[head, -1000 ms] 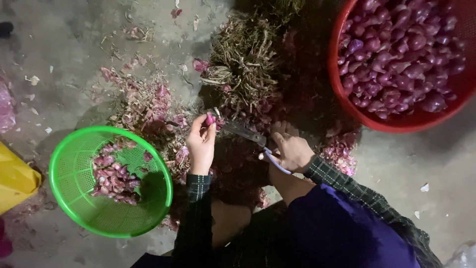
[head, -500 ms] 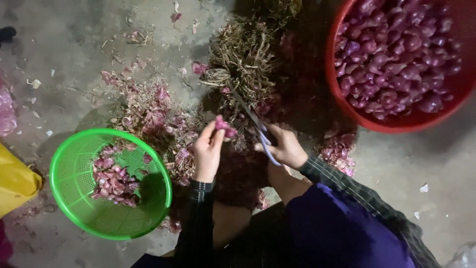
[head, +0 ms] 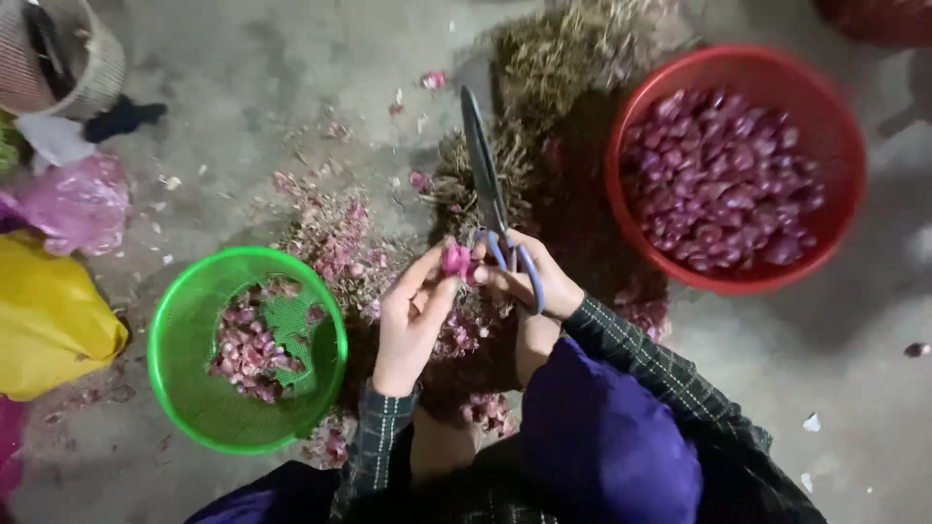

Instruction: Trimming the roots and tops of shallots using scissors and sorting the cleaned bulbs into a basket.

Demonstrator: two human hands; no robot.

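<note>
My left hand (head: 413, 315) pinches a small purple shallot (head: 454, 258) at its fingertips. My right hand (head: 537, 279) grips blue-handled scissors (head: 486, 188), blades closed and pointing away from me, while its fingertips also touch the shallot. Both hands meet above a pile of dried roots and purple skins (head: 349, 243) on the concrete floor. A green basket (head: 184, 320) with some peeled pieces sits left of my left hand. A red basin (head: 835, 126) full of purple shallots lies to the upper right.
A yellow bag (head: 49, 320) and a pink plastic bag (head: 78, 199) lie at the left edge. A woven basket (head: 92, 58) stands at top left. A heap of dried stalks (head: 573, 49) lies beyond the scissors. My purple-clad knee (head: 602, 437) is below.
The scissors have swung from lying across toward the shallot to pointing straight away, blades closed. Both hands came together on the shallot. The camera view shifted, showing more of the left side.
</note>
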